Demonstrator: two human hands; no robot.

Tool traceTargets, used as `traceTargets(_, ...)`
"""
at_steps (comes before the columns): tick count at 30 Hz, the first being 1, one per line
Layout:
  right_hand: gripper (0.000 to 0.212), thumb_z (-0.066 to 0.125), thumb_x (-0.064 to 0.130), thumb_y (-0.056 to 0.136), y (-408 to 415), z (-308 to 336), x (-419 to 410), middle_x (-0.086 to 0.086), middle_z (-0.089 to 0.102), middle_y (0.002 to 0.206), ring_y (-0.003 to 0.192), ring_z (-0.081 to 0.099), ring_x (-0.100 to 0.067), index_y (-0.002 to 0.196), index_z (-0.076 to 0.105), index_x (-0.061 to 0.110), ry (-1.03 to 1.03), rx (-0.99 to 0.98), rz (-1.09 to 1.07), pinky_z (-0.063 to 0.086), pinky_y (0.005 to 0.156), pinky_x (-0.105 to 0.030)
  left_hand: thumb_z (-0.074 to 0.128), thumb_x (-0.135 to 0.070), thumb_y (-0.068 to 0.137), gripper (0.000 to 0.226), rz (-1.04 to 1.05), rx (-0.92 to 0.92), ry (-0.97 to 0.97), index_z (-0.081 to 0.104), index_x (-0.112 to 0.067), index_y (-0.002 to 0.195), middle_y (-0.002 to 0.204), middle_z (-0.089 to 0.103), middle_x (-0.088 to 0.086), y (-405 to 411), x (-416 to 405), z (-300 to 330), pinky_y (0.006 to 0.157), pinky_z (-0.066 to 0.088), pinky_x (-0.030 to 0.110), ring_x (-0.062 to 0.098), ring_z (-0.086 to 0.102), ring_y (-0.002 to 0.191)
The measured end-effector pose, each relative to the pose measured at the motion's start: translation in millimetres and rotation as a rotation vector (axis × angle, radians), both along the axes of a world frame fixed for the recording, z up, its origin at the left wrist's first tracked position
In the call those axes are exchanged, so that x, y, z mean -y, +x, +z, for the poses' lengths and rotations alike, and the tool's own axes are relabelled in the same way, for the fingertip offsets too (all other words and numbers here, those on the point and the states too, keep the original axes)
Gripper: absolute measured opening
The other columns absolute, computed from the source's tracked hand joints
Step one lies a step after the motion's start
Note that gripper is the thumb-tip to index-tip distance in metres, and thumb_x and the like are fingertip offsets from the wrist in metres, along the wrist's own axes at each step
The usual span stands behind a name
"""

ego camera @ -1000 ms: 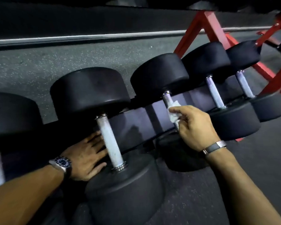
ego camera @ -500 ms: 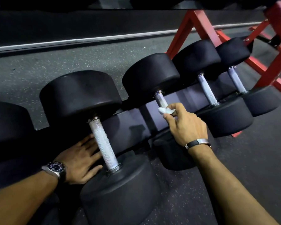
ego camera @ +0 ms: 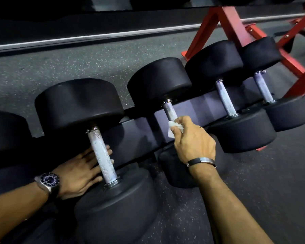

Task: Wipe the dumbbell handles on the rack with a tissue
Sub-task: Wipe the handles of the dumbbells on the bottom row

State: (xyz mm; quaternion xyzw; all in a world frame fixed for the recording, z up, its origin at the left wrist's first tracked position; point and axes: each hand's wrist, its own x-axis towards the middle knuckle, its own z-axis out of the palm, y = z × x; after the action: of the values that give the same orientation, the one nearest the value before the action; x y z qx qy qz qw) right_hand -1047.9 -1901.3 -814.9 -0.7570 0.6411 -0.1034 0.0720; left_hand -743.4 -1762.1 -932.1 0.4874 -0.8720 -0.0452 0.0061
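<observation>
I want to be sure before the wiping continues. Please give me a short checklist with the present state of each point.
1. Tissue held by right hand: ok.
2. Tissue is against the third handle: ok.
3. Left hand rests flat on the rack, behind the second handle: ok.
4. Two handles further right free to reach: ok.
5. Tissue clean enough: cannot tell.
</observation>
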Motion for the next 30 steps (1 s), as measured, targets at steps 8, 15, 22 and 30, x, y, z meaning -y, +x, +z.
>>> traceTargets(8,0.03,0.05,0.026,0.098,-3,8,-7,0.005,0.054,0.098,0.087,0.052,-0.021,0.125,0.057,0.037,0.073,0.032,0.108,0.037,0.055,-0.031,0.037,-0.041,0.095,0.029,0.352,-0.169,0.138,0.062,-0.029,0.087,0.081,0.057,-0.015,-30,-28,107,0.063,0.053,0.027,0.011,0.059,0.075)
traceTargets(15,0.04,0.049,0.029,0.099,-2,13,-9,0.001,0.058,0.107,0.086,0.061,-0.023,0.139,0.048,0.025,0.11,0.065,0.118,0.047,0.055,-0.035,0.043,-0.03,0.1,0.022,0.1,-0.328,0.091,0.063,-0.021,0.102,0.098,0.059,-0.006,-108,40,134,0.079,0.051,0.034,0.018,0.056,0.089)
traceTargets(22,0.029,0.056,0.017,0.093,-4,13,8,0.008,0.053,0.104,0.082,0.06,-0.02,0.113,0.065,0.036,0.088,0.235,0.021,0.037,0.062,-0.028,0.054,-0.024,0.093,0.047,0.293,-0.22,0.146,0.053,-0.007,0.137,0.149,0.046,0.014,-139,139,74,0.119,0.029,0.041,0.031,0.038,0.142)
traceTargets(30,0.022,0.062,0.009,0.083,-2,11,87,0.005,0.061,0.084,0.079,0.057,-0.016,0.091,0.074,0.027,-0.123,0.499,0.392,0.046,0.071,-0.017,0.039,-0.044,0.096,0.068,0.427,0.011,0.023,0.034,-0.006,0.152,0.162,0.024,0.014,-140,117,-1,0.122,0.011,0.05,0.03,0.016,0.152)
